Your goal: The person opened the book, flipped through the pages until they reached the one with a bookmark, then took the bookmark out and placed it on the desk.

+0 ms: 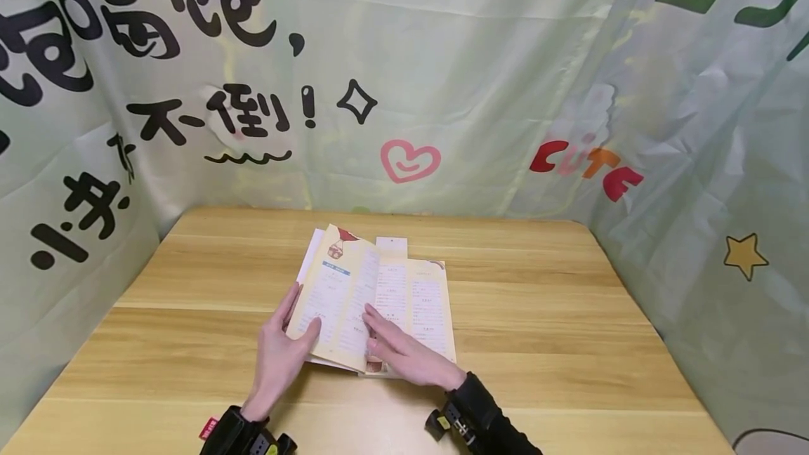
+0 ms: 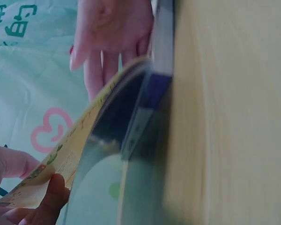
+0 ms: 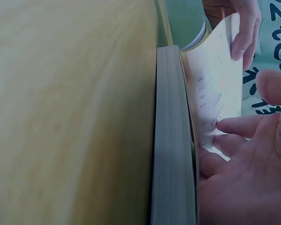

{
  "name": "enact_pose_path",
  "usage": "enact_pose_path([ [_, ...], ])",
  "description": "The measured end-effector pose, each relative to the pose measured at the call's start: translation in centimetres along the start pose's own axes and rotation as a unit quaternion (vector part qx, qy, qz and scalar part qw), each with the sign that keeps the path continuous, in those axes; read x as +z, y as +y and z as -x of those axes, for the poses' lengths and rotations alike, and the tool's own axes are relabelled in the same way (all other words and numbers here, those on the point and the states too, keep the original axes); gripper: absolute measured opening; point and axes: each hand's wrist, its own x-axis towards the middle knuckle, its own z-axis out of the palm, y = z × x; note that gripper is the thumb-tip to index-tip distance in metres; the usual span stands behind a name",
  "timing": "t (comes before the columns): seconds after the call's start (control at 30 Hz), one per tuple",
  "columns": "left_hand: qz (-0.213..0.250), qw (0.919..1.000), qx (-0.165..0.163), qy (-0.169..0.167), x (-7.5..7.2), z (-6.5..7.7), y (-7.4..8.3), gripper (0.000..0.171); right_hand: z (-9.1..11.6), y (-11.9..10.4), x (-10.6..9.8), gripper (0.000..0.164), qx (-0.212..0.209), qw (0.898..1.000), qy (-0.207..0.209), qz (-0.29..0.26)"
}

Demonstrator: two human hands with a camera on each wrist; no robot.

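An open book (image 1: 431, 311) with cream pages of printed lists lies on the table. My left hand (image 1: 280, 355) grips its raised left side, thumb over the printed face and fingers underneath. In the left wrist view, the lifted pages (image 2: 77, 147) curve up from the thick page block between thumb and fingers. My right hand (image 1: 407, 355) reaches in from the right with its fingers extended, fingertips near the middle fold. Seen from the right wrist, those fingers (image 3: 241, 125) lie against the printed page, beside numbered lines. The page block (image 3: 171, 140) stays low on the table.
A pale flap (image 1: 392, 247) sticks out past the book's top edge. The wooden table (image 1: 537, 314) extends around the book on all sides. Behind it and at both sides hangs a light green printed cloth (image 1: 480, 90). Black camera straps (image 1: 483, 413) circle both wrists.
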Motion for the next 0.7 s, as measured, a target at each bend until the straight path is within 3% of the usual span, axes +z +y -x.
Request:
enact_pose_path([
  [0.1, -0.047, 0.9988, 0.012, 0.002, -0.4, -0.2, -0.2, 0.073, -0.1, -0.1, 0.0, 0.062, -0.007, 1.0, -0.01, 0.011],
  [0.2, -0.106, 0.9933, 0.045, -0.006, -0.6, -0.3, -0.4, 0.071, -0.1, -0.2, 0.0, 0.061, -0.011, 0.999, -0.017, 0.032],
  [0.43, -0.241, 0.9611, 0.128, -0.043, 0.1, -0.2, -0.7, 0.068, -0.2, -0.5, 0.1, 0.061, -0.013, 0.997, -0.025, 0.069],
  [0.5, -0.249, 0.9565, 0.14, -0.06, 0.5, -0.1, -0.8, 0.066, -0.2, -0.5, 0.1, 0.061, -0.016, 0.997, -0.022, 0.066],
  [0.57, -0.232, 0.9571, 0.151, -0.086, 1.1, 0.0, -1.0, 0.063, -0.1, -0.5, 0.1, 0.062, -0.019, 0.998, -0.017, 0.058],
  [0.7, -0.181, 0.9537, 0.172, -0.167, 2.2, -0.1, -1.4, 0.056, 0.5, -0.2, -0.2, 0.067, -0.008, 1.0, 0.005, 0.029],
])
